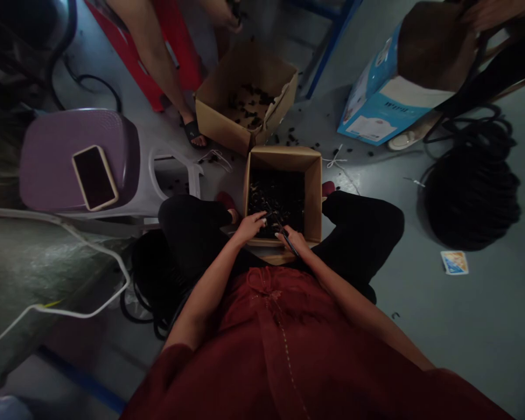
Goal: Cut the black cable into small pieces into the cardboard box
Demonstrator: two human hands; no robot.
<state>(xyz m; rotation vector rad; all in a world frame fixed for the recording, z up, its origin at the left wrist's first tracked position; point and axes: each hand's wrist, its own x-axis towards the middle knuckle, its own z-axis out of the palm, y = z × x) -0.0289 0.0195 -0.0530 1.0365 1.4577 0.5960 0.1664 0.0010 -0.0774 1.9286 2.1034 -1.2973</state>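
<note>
An open cardboard box (314, 195) stands between my knees, with many small black pieces (284, 189) inside. Over its near side, my left hand (248, 228) is closed, thumb and fingers pinching a small black piece (269, 214). Close beside it, my right hand (296, 239) is wrapped around a slim dark tool (291, 245), which looks like scissors or snips. The tool's front end points at the piece by my left fingertips. Its exact kind is too dark to make out.
Beyond stands a larger cardboard box (223, 125) with black bits; another person's hand (230, 17) is above it. A blue carton (371, 99) is at the right, near a black coiled bundle (472, 192). A phone (95, 178) lies on a purple stool (48, 157).
</note>
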